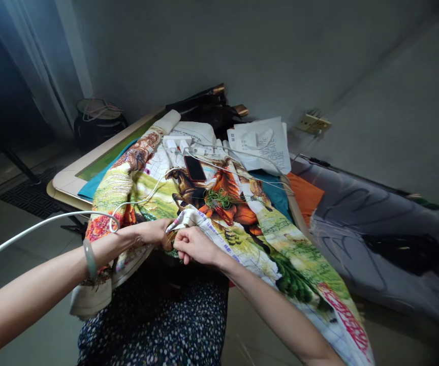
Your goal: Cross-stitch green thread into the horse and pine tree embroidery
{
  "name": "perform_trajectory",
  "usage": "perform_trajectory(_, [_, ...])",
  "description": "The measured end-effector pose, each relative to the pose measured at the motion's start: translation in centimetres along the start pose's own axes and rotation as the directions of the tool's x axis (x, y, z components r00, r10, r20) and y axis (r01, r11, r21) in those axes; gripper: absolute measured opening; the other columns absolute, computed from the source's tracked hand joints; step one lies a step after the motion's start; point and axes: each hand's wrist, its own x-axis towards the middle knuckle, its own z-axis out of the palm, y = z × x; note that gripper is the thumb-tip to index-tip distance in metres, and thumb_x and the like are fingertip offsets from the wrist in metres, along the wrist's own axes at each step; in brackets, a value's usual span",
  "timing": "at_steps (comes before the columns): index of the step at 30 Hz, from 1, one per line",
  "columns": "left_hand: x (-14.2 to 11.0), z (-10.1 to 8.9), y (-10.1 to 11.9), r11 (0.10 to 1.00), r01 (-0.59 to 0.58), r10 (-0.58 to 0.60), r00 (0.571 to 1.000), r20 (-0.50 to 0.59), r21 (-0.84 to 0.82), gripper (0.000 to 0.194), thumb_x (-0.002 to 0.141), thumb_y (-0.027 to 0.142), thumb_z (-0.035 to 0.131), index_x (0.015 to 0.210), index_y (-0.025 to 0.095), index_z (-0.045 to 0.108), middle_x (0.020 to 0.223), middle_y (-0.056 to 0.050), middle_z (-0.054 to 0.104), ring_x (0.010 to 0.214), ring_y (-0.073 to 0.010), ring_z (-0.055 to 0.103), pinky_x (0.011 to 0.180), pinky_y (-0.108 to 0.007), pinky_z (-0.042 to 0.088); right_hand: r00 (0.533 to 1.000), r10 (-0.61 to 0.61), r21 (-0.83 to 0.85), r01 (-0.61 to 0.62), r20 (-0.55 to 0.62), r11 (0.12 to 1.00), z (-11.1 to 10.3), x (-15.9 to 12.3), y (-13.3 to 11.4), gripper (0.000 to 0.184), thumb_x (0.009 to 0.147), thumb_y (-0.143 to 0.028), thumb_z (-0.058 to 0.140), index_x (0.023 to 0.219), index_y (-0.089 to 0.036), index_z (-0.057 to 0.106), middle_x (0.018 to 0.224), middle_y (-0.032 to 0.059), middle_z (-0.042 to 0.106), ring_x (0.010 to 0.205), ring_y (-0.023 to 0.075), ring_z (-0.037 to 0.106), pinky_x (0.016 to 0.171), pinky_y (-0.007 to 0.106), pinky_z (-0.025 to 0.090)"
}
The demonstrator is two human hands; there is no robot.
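A large cross-stitch cloth (238,213) with orange horses and green fields lies over a low table and down onto my lap. My left hand (154,233), with a green bangle on its wrist, grips the folded near edge of the cloth from the left. Touching it from the right, my right hand (193,245) is closed in a pinch on the same fold. Whether a needle is between those fingers is too small to tell. A tangle of green thread (219,198) rests on the cloth just beyond my hands.
A dark phone (194,168) and a white power strip (177,141) with cables lie on the cloth's far part. A printed white bag (261,145) is behind them. A white cable (44,221) arcs over my left arm. A dark pot (97,127) stands far left, a wall socket (313,123) far right.
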Motion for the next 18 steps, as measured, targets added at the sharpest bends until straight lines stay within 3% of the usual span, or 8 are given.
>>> perform_trajectory(4, [0.1, -0.1, 0.0, 1.000, 0.013, -0.012, 1.000, -0.014, 0.017, 0.031, 0.044, 0.010, 0.066, 0.073, 0.017, 0.057, 0.065, 0.008, 0.058, 0.060, -0.0110, 0.045, 0.051, -0.023, 0.032, 0.999, -0.047, -0.072, 0.046, -0.020, 0.996, 0.2, -0.1, 0.1, 0.016, 0.086, -0.010, 0.054, 0.072, -0.017, 0.057, 0.057, -0.0047, 0.064, 0.045, 0.0092, 0.062, 0.045, 0.016, 0.042])
perform_trajectory(7, [-0.1, 0.1, 0.2, 1.000, 0.019, -0.019, 0.999, -0.037, -0.003, 0.030, 0.043, 0.010, 0.065, 0.071, 0.018, 0.057, 0.064, 0.009, 0.057, 0.060, -0.0110, 0.044, 0.051, -0.023, 0.032, 0.988, -0.146, -0.255, 0.130, -0.044, 0.958, 0.3, -0.3, -0.1, 0.018, 0.086, -0.010, 0.060, 0.069, -0.017, 0.059, 0.058, -0.0039, 0.063, 0.050, 0.0098, 0.061, 0.052, 0.019, 0.042])
perform_trajectory(9, [-0.3, 0.1, 0.4, 0.999, 0.034, -0.035, 0.999, -0.038, -0.017, 0.030, 0.042, 0.009, 0.064, 0.070, 0.018, 0.056, 0.062, 0.009, 0.055, 0.060, -0.0108, 0.042, 0.051, -0.023, 0.031, 0.958, -0.266, -0.467, 0.189, -0.104, 0.864, 0.4, -0.7, -0.2, 0.016, 0.086, -0.014, 0.066, 0.070, -0.016, 0.064, 0.064, -0.0010, 0.066, 0.060, 0.0119, 0.063, 0.059, 0.022, 0.042])
perform_trajectory(12, [-0.4, 0.1, 0.6, 0.997, 0.041, -0.043, 0.998, -0.036, -0.061, 0.028, 0.043, 0.008, 0.063, 0.068, 0.019, 0.055, 0.060, 0.010, 0.053, 0.059, -0.0104, 0.040, 0.052, -0.023, 0.030, 0.893, -0.436, -0.740, 0.218, -0.113, 0.637, 0.9, -1.7, -0.2, 0.008, 0.091, -0.019, 0.064, 0.086, -0.016, 0.069, 0.086, 0.0049, 0.070, 0.075, 0.0159, 0.063, 0.066, 0.025, 0.042])
perform_trajectory(15, [-0.5, 0.0, 0.6, 0.991, 0.042, -0.046, 0.999, -0.026, -0.126, 0.025, 0.045, 0.009, 0.064, 0.066, 0.019, 0.056, 0.059, 0.008, 0.055, 0.058, -0.0112, 0.043, 0.054, -0.025, 0.033, 0.860, -0.510, -0.872, 0.234, -0.020, 0.429, 1.7, -3.1, 0.1, 0.010, 0.092, -0.013, 0.058, 0.095, -0.015, 0.067, 0.093, 0.0078, 0.067, 0.080, 0.0190, 0.062, 0.068, 0.029, 0.044])
perform_trajectory(18, [-0.6, -0.2, 0.4, 0.984, 0.084, -0.090, 0.996, -0.028, -0.156, 0.023, 0.047, 0.011, 0.066, 0.068, 0.019, 0.060, 0.059, 0.007, 0.059, 0.056, -0.0124, 0.046, 0.053, -0.026, 0.036, 0.816, -0.578, -0.907, 0.248, 0.006, 0.341, 2.6, -4.1, 1.0, 0.015, 0.090, -0.013, 0.061, 0.104, -0.014, 0.065, 0.097, 0.0096, 0.065, 0.087, 0.0224, 0.061, 0.073, 0.032, 0.048])
